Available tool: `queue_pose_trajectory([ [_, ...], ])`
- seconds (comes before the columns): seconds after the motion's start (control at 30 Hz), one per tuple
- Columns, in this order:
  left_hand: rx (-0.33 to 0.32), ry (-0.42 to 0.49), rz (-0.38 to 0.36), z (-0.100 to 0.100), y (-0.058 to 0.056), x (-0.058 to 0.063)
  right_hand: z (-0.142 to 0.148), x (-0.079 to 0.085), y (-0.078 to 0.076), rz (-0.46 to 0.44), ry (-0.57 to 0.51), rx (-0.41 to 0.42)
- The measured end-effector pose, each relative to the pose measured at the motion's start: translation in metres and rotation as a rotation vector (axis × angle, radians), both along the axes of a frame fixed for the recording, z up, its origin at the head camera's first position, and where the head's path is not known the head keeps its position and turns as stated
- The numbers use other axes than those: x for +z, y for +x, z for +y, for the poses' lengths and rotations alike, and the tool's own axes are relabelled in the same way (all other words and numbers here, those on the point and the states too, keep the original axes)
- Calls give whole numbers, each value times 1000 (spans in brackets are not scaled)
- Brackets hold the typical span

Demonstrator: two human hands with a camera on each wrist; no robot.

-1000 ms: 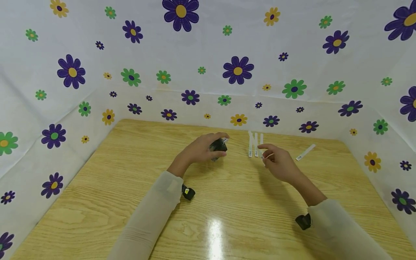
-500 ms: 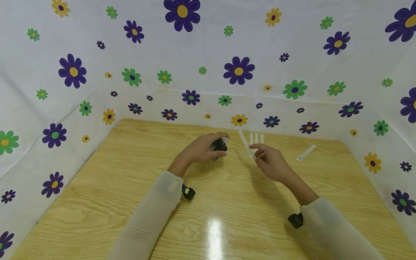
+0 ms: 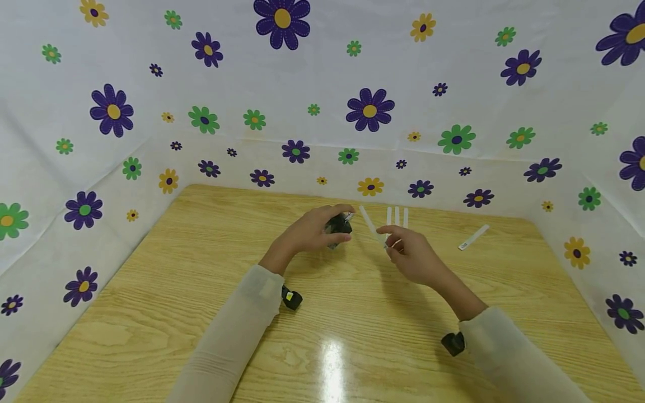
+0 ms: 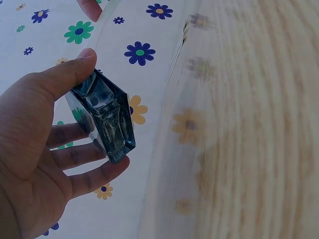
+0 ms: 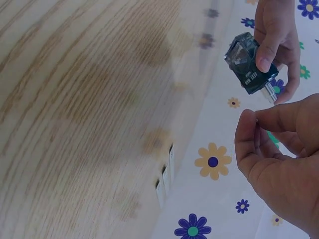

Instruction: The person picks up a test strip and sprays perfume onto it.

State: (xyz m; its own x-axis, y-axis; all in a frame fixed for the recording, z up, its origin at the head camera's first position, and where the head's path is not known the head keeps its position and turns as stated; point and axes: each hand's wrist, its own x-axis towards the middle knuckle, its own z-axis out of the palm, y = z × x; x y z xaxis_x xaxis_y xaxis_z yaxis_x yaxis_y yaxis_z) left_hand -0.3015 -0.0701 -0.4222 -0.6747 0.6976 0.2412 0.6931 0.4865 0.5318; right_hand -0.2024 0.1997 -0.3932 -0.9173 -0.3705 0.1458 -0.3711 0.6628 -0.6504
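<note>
My left hand (image 3: 307, 230) grips a dark glass perfume bottle (image 3: 340, 225) above the table, its forefinger over the silver spray nozzle (image 5: 270, 91). In the left wrist view the faceted base of the bottle (image 4: 108, 112) faces the camera, with fingers and thumb around its sides. Just to the right, my right hand (image 3: 414, 256) pinches one end of a white paper test strip (image 3: 370, 223) between thumb and forefinger. The strip's free end slants up and left, close to the nozzle. In the right wrist view the strip is mostly hidden by the fingers.
Three more white strips (image 3: 397, 215) lie side by side behind the right hand, near the table's back edge. Another single strip (image 3: 473, 237) lies at an angle farther right. Flower-printed cloth (image 3: 322, 73) walls in the wooden table (image 3: 166, 313) at the back and sides.
My right hand has lifted one strip away from the row and carried it left towards the bottle. My left hand stays in place with the bottle.
</note>
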Motion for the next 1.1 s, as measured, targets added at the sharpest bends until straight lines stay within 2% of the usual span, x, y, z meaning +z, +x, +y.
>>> queue_pose_trajectory([
  [0.83,30,11,14,1,1,0,-5,-7,3,-12,14,30],
  [1.1,15,31,27,1,-1,-2,-5,-7,3,-5,23,32],
])
